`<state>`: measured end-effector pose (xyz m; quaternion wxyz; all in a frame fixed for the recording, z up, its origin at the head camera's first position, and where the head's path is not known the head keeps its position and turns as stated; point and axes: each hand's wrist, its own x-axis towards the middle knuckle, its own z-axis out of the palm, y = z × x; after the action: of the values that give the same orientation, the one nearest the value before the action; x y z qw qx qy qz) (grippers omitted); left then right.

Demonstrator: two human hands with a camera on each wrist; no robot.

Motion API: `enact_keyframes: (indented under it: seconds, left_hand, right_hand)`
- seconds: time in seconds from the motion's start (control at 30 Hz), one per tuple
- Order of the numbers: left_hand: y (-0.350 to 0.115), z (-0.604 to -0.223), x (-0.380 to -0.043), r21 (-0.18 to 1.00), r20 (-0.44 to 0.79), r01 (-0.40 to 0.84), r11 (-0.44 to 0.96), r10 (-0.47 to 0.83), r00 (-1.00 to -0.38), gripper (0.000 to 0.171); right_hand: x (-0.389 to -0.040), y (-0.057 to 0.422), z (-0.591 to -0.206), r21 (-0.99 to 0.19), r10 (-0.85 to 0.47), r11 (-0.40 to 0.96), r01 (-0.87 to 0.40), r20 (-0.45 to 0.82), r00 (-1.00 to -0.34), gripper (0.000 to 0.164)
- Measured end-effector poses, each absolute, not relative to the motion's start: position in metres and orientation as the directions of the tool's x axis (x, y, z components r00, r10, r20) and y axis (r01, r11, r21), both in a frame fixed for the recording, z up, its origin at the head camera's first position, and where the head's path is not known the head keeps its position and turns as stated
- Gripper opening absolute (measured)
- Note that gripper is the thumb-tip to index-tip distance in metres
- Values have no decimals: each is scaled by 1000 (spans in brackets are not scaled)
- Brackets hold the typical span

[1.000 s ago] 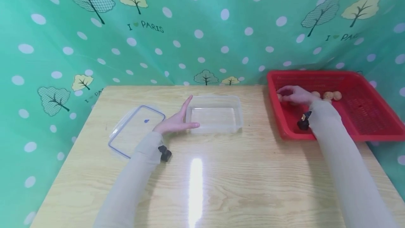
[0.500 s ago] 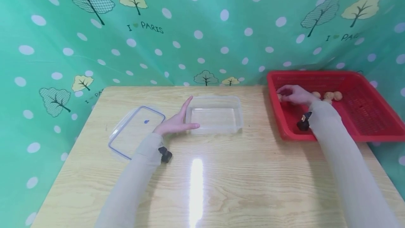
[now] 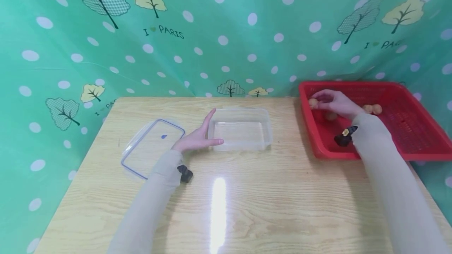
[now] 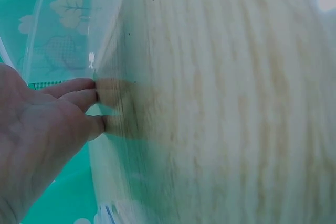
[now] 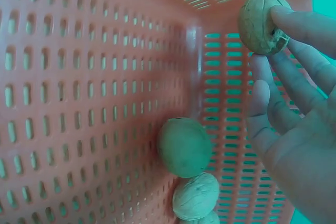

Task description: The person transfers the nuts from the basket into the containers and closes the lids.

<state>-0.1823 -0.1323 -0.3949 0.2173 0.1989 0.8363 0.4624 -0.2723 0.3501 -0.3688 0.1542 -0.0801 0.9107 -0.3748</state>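
Observation:
My right hand (image 3: 338, 103) pinches a walnut (image 5: 257, 22) between thumb and fingertips, raised inside the red plastic basket (image 3: 328, 154) near its left wall. More walnuts lie on the basket floor: one walnut (image 3: 330, 116) shows under the hand, and a pair of walnuts (image 3: 372, 109) sits to the right of the wrist. On the left, my left hand (image 3: 195, 139) stands at the left end of a clear plastic container (image 3: 243, 131), its thumb and fingers spread straight along that end. No contents show in the container.
A clear lid (image 3: 152, 144) with a blue seal lies on the wooden table (image 3: 275, 199), left of the container and partly under the left forearm. A green patterned curtain (image 3: 197, 19) hangs behind the table. The basket reaches past the table's right edge.
My right hand has risen slightly with a walnut between its fingers, uncovering another walnut below. The left hand keeps its place at the container.

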Motion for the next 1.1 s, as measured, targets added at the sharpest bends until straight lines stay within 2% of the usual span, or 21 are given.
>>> enact_keyframes:
  seconds: [0.07,0.2,0.33,0.77,1.1]
  left_hand:
    - [-132,-394,-182,861,-182,127,492,532,-827,107]
    - [-136,-417,-191,863,-164,134,486,522,-837,110]
    - [-139,-433,-197,860,-151,147,489,519,-841,110]
    - [-139,-428,-196,864,-182,117,490,520,-835,110]
    - [-133,-392,-179,874,-206,91,477,534,-820,106]
  right_hand:
    - [-270,350,-365,-711,-262,702,-33,-214,-941,62]
    - [-265,350,-357,-711,-252,703,-22,-219,-942,68]
    - [-260,349,-346,-706,-247,708,-13,-231,-941,65]
    - [-246,341,-321,-731,-270,681,-36,-206,-941,59]
    - [-231,336,-306,-732,-271,680,-39,-203,-941,56]
